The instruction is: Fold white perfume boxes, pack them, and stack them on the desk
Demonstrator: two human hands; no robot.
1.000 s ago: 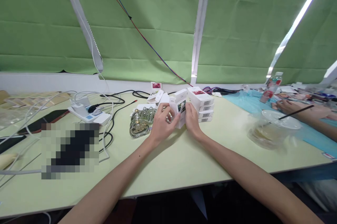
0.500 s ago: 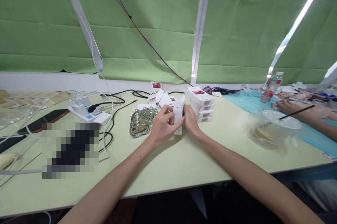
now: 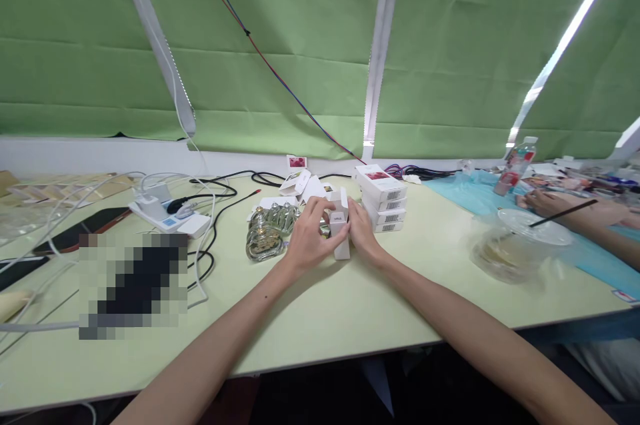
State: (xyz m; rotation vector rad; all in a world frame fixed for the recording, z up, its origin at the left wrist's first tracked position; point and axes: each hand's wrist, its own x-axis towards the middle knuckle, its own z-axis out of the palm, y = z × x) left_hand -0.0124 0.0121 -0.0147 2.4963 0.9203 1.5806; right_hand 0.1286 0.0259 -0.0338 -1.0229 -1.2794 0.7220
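Between my two hands a small white box (image 3: 342, 250) stands on the table with its top flaps raised. My left hand (image 3: 315, 228) grips it from the left, thumb across the near side and fingers bent over the top. Along the box's right side my right hand (image 3: 362, 230) is pressed, its fingers together. Several glass bottles (image 3: 265, 243) with clear and gold parts lie just left of my left hand. A stack of white boxes (image 3: 384, 195) with barcodes and a red picture stands right behind my right hand. What is inside the held box is hidden.
White cards and papers (image 3: 300, 185) lie behind the bottles. A power strip (image 3: 167, 215) with cables is at the left, near a phone (image 3: 83, 228). On the right are a lidded plastic cup (image 3: 510, 252) with a straw, a drink bottle (image 3: 517, 165) and another person's hand (image 3: 545, 202).
The white box has tilted slightly, and its raised flap now shows more upright between my hands. My fingers have shifted only a little; the stack and bottles have stayed put.
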